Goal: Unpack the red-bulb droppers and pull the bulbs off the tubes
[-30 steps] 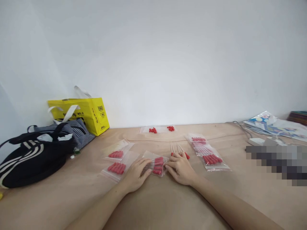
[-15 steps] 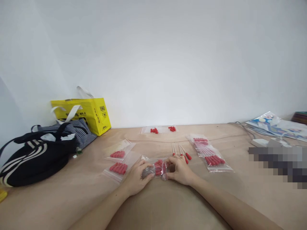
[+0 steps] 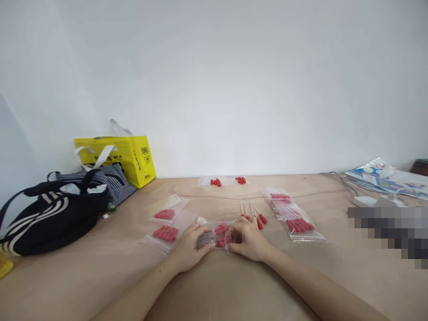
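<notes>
Between left hand [image 3: 193, 244] and right hand [image 3: 249, 239], each grip grasping an end, one bag [image 3: 207, 240] lies on the bench [image 3: 214, 285], long axis nine-to-three o'clock, red bulbs [image 3: 220, 228] toward three; loose sticks [image 3: 263, 219] lie at its two o'clock.

1. Surface [image 3: 214, 294], tan; the following are carried on it.
2. Black bag [image 3: 43, 232], striped bag [image 3: 124, 183], yellow bag [image 3: 144, 166]: grouped at left.
3. Two clear pouches [image 3: 166, 233], red pieces inside: laid left of centre.
4. Loose red-ended sticks [image 3: 263, 219]: set right of centre.
5. Overlapped pouches [image 3: 300, 225]: laid farther right.
6. Printed sheets [image 3: 377, 173]: placed far right.
</notes>
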Tool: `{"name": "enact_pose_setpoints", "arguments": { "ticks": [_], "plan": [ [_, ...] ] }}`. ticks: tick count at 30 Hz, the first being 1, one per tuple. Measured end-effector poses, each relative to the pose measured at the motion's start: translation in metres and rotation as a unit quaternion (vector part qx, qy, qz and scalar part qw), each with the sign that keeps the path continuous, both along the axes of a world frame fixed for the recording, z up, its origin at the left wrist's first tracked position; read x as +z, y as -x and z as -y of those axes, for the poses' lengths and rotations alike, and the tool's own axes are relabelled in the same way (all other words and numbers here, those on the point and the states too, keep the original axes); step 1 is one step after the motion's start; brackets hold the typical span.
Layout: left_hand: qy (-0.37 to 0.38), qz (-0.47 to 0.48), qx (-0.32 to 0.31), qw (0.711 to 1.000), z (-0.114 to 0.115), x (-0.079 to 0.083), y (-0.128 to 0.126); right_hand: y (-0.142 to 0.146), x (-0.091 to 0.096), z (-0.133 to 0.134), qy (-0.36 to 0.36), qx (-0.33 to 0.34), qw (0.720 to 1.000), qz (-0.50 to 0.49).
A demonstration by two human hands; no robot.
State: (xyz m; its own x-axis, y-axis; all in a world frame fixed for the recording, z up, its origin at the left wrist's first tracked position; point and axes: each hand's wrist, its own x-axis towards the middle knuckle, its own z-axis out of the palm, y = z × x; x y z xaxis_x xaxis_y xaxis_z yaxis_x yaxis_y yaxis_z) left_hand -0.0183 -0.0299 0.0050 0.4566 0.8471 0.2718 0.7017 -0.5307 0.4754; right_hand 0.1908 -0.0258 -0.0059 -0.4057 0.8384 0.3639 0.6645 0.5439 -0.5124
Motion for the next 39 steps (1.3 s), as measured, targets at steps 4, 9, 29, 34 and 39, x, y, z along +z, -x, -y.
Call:
{"name": "enact_pose_setpoints", "arguments": {
  "ticks": [4, 9, 29, 34, 39],
  "plan": [
    [0.004, -0.002, -0.004, 1.0, -0.001, 0.0, 0.001, 0.004, -0.002, 0.0, -0.007, -0.001, 0.999, -0.036],
    [0.008, 0.005, -0.002, 1.0, -0.001, -0.001, 0.001, 0.001, -0.003, 0.0, -0.04, 0.041, 0.997, -0.05],
    [0.0, 0.01, 0.005, 1.0, -0.002, 0.0, -0.001, -0.006, 0.004, -0.002, -0.116, 0.05, 0.984, 0.124],
    [-0.005, 0.018, 0.004, 1.0, -0.004, -0.004, 0.001, -0.005, 0.006, -0.004, -0.046, 0.014, 0.997, 0.062],
    [-0.001, 0.017, 0.01, 1.0, -0.004, -0.004, 0.001, -0.01, 0.008, -0.003, -0.009, 0.013, 0.999, 0.032]
  ]
}}
